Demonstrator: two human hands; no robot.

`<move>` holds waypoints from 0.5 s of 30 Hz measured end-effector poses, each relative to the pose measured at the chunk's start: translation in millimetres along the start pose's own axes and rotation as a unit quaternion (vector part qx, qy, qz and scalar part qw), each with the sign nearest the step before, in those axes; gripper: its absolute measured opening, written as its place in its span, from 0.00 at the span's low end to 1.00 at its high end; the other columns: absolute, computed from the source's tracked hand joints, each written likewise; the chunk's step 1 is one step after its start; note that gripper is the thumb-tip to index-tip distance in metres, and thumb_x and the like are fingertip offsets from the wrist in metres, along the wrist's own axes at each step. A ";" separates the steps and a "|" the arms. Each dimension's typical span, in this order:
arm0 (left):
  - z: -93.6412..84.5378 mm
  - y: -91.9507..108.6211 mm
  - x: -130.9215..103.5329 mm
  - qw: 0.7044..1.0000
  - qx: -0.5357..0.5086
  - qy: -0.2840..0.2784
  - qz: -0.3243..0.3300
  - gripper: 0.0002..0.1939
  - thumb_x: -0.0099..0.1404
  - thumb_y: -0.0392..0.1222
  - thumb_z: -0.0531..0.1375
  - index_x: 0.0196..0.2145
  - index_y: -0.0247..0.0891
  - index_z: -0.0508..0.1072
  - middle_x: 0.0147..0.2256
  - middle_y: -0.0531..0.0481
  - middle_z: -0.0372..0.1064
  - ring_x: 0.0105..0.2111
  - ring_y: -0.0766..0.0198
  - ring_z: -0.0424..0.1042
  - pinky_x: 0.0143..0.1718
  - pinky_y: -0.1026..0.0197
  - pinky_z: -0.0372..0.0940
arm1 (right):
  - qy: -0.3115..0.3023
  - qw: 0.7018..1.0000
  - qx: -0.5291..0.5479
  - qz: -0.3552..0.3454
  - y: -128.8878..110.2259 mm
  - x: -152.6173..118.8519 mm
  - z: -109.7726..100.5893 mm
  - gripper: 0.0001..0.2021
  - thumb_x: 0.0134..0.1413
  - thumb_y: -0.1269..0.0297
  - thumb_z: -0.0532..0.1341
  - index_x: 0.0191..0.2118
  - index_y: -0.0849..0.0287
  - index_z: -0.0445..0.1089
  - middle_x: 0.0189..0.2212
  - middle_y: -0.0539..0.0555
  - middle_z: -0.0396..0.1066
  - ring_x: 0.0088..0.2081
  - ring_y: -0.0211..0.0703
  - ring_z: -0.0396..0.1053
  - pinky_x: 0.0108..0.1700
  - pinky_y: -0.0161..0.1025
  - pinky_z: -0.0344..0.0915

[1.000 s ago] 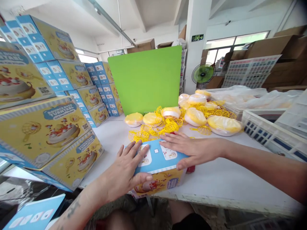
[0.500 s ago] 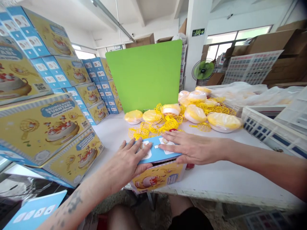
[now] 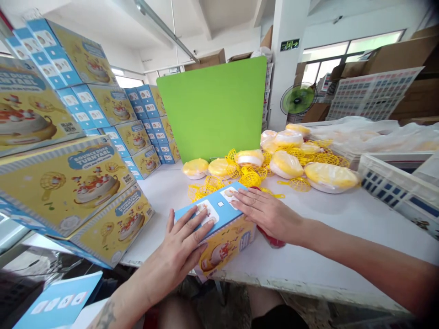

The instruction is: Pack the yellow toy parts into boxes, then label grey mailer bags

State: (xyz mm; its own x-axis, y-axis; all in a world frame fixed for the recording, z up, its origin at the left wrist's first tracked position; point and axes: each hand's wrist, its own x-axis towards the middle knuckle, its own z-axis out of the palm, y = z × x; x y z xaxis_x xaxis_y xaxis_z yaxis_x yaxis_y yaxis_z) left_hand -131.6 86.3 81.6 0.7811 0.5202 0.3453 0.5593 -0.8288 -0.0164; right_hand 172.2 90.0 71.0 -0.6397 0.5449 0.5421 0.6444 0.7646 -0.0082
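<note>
A blue-and-yellow toy box sits at the white surface's near edge, long axis running from near-left to far-right. Left hand and right hand press flat, fingers spread, on its blue top.

- I see a white table.
- On it lie a toy box, stacked boxes, a green board, yellow nets, bagged yellow discs and a white crate.

Toy packing workshop/warehouse: stacked printed toy boxes at left, bagged yellow toy parts on white worktable, brown cartons at rear, plastic crates.
</note>
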 end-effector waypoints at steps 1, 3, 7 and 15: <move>-0.3 0.7 1.5 1.000 0.008 -0.002 0.004 0.27 0.71 0.37 0.50 0.66 0.46 0.51 0.64 0.42 0.53 0.66 0.51 0.49 0.62 0.30 0.36 | 0.018 1.000 0.000 0.012 -1.1 -1.9 3.0 0.27 0.62 0.76 0.51 0.65 0.56 0.54 0.64 0.58 0.56 0.65 0.49 0.54 0.65 0.59 0.55; -1.9 0.3 3.4 1.000 0.027 0.000 0.014 0.27 0.71 0.37 0.49 0.65 0.45 0.52 0.64 0.43 0.54 0.65 0.52 0.50 0.63 0.31 0.35 | 0.039 0.999 -0.004 0.032 -3.5 -5.1 7.0 0.26 0.62 0.75 0.51 0.65 0.56 0.55 0.64 0.58 0.56 0.65 0.50 0.53 0.64 0.59 0.55; -9.2 -0.8 7.7 0.998 0.049 0.018 0.042 0.25 0.70 0.38 0.50 0.64 0.44 0.56 0.61 0.45 0.59 0.64 0.54 0.54 0.65 0.35 0.33 | 0.066 0.997 -0.019 0.026 -6.3 -8.3 11.7 0.24 0.63 0.72 0.52 0.64 0.57 0.58 0.62 0.59 0.60 0.64 0.51 0.56 0.64 0.58 0.57; 11.0 32.5 26.0 0.986 0.142 0.080 0.028 0.23 0.67 0.37 0.51 0.59 0.33 0.63 0.57 0.36 0.65 0.57 0.45 0.64 0.59 0.38 0.58 | 0.100 0.994 -0.012 0.045 -14.8 -11.6 13.7 0.27 0.61 0.75 0.51 0.65 0.53 0.55 0.60 0.56 0.64 0.63 0.48 0.58 0.64 0.56 0.57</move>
State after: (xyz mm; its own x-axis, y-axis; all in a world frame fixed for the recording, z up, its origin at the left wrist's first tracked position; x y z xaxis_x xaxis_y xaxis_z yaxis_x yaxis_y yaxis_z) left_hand -90.0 75.2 79.8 0.7718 0.4170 0.4801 0.5895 -0.7521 -0.2945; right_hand 164.4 77.1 53.3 -0.4847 0.5297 0.6960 0.7065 0.7063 -0.0456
